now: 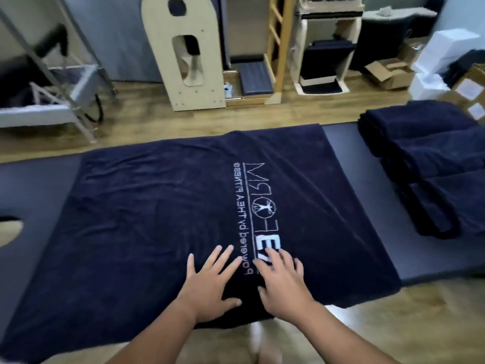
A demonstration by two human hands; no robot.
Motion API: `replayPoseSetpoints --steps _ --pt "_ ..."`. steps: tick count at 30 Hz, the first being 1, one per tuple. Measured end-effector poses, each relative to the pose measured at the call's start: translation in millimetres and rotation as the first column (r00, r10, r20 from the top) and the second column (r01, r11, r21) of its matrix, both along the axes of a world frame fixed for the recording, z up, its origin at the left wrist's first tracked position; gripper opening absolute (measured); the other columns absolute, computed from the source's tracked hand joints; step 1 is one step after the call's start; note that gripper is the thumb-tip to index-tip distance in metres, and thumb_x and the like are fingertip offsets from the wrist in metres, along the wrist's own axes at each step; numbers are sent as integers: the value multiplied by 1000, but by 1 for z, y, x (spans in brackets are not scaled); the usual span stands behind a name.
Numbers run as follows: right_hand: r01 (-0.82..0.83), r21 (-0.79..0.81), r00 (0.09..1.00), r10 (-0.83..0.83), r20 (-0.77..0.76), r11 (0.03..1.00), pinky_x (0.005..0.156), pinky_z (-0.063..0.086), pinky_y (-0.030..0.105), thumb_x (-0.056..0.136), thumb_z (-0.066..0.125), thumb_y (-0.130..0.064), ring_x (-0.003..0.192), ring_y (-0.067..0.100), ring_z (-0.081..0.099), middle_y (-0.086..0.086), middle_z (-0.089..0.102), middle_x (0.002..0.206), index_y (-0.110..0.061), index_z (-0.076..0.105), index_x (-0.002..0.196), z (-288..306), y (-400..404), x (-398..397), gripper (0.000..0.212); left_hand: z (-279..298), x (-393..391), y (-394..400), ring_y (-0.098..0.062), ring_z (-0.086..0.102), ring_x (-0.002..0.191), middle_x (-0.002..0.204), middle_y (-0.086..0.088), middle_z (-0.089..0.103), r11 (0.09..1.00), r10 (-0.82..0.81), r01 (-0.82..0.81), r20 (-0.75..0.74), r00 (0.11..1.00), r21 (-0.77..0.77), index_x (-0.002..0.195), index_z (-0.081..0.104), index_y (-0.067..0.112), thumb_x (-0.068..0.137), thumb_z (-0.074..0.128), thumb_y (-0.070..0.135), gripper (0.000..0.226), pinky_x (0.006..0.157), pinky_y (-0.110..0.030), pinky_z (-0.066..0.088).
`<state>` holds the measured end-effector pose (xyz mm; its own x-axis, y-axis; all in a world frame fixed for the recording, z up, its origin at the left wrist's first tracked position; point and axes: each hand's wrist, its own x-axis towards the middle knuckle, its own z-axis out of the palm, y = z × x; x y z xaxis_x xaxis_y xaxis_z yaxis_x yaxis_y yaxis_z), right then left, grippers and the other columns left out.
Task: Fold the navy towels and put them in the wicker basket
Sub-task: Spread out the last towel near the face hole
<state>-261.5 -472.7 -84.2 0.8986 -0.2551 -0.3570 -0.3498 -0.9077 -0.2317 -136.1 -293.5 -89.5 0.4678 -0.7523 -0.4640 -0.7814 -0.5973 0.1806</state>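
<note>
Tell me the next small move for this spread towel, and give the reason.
Probably grip the near edge and fold it over: the navy towel lies flat and unfolded on the table, both the left hand and right hand pressing it open-palmed.

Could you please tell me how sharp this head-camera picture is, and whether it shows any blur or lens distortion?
Head view: soft all over; right hand smeared at the fingers, left hand crisper; towel lettering only partly readable; wide-angle lens bows the table edges; even light, no glare.
</note>
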Motion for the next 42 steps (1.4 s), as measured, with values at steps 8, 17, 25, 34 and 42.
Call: replayPoseSetpoints --steps 8,17,25,34,42 --pt "-200 9 969 199 -149 980 114 -2 72 92 59 -53 148 43 -27 11 -29 162 -37 -4 158 5 96 23 92 3 18 164 -15 -38 146 154 15 -46 961 271 -272 31 962 50 150 -28 49 75 66 73 122 114 -69 -8" --pt "-199 -172 973 216 82 965 75 52 44 47 94 -26 88 26 55 -3 57 101 -26 67 96 -14 177 51 55 -8 55 295 -30 50 72 88 -12 49 921 339 -386 389 857 49 87 53 10 27 95 15 74 57 -41 45" --pt "-161 -222 987 161 -20 962 62 30 32 60 86 -19 74 18 54 -10 58 74 -34 66 79 -7 190 57 31 14 81 309 -24 66 100 108 0 66 909 211 -308 329 921 280 102 55 23 88 59 13 18 80 -35 36" --pt "-124 -7 992 124 27 992 88 34 32 88 69 -37 111 13 42 -15 40 116 -38 48 127 -1 202 48 44 28 74 314 -24 59 112 119 2 57 886 339 -368 147 929 282 119 51 25 74 74 50 56 85 -37 49" --pt "278 -230 955 -293 -36 933 85 46 41 83 72 -32 114 22 40 -5 37 125 -33 36 123 5 148 6 54 1 34 250 -28 41 103 114 -8 37 989 105 -134 320 941 69 115 37 18 76 78 31 58 76 -40 32"
